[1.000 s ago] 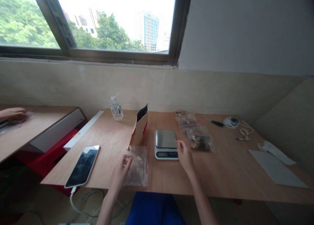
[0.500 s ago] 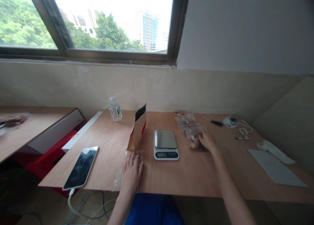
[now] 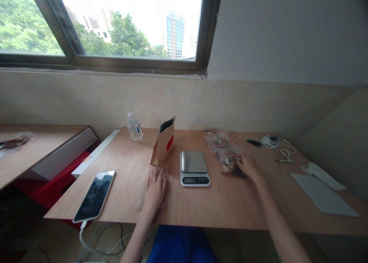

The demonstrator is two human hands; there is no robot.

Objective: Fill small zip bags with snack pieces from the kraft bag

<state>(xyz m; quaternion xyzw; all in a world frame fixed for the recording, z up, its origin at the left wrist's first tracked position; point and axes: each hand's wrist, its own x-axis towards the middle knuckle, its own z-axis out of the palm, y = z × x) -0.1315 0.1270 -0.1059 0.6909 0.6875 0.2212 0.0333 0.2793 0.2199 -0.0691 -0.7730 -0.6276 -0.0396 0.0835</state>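
Observation:
My left hand (image 3: pixel 155 188) lies flat, fingers spread, on a clear zip bag (image 3: pixel 143 190) near the table's front edge. Just behind it stands an opened brown paper pouch (image 3: pixel 163 142). A small digital scale (image 3: pixel 194 168) sits in the middle of the wooden table (image 3: pixel 218 201). My right hand (image 3: pixel 248 165) rests on the nearest of several filled clear zip bags (image 3: pixel 227 155) laid in a row to the right of the scale.
A phone (image 3: pixel 94 195) on a white cable lies at the front left. A water bottle (image 3: pixel 133 127) stands by the wall. A screwdriver (image 3: pixel 249 141), a round white device (image 3: pixel 270 141) with cords, and a grey sheet (image 3: pixel 324 195) lie right. A second table (image 3: pixel 28 152) is left.
My left hand has flattened onto the clear bag. My right hand moved from the scale to the filled bags at right. The other person's hand at far left has gone from view.

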